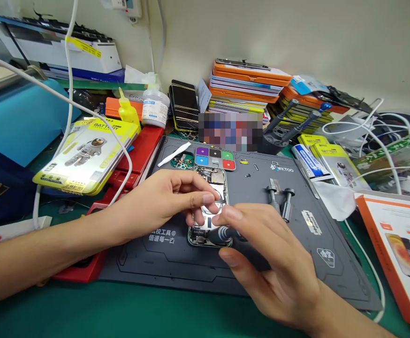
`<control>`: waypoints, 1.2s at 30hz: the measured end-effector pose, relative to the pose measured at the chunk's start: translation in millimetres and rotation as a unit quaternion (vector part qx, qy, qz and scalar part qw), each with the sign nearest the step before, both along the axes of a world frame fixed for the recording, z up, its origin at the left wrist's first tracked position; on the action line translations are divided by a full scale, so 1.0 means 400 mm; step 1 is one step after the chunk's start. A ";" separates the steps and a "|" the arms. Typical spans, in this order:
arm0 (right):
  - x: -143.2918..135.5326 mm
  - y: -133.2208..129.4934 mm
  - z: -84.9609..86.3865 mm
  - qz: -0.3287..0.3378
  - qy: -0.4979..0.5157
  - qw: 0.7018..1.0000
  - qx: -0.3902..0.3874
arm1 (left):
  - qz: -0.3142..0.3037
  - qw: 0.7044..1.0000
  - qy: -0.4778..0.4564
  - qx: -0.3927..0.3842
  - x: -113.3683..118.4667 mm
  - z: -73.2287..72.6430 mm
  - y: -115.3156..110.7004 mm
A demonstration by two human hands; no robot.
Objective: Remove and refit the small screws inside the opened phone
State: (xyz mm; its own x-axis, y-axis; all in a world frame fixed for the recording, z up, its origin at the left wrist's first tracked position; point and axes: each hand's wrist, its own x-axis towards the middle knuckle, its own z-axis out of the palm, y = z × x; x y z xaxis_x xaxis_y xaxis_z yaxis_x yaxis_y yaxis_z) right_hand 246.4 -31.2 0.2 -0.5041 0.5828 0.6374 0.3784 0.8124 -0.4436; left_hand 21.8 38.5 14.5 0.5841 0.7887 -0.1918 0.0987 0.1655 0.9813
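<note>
An opened phone (216,180) with its insides exposed lies on a dark grey work mat (268,213). My left hand (163,199) rests over the phone's left side, thumb and fingers pinched over its middle. My right hand (278,267) grips a black-handled screwdriver (238,239) whose tip end points at the phone's lower part. Both hands hide the middle of the phone.
Two more screwdrivers (278,197) lie on the mat to the right, a white plastic pry tool (174,155) at its top left, a coloured screw tray (215,158) above the phone. Battery boxes (85,155), stacked orange cases (247,82), white cables (374,136) and an orange-edged box (398,244) surround the mat.
</note>
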 end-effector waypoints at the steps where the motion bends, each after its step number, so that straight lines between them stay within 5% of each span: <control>1: -0.001 0.000 -0.003 0.001 0.002 1.000 -0.005 | -0.001 1.000 0.006 0.005 0.000 0.000 0.000; 16: -0.006 -0.003 -0.012 -0.013 0.005 1.000 -0.004 | 0.000 0.998 0.033 0.049 0.005 0.007 -0.004; 36: 0.003 -0.001 -0.030 0.010 0.013 1.000 -0.025 | -0.020 1.000 -0.011 0.014 0.001 0.001 -0.007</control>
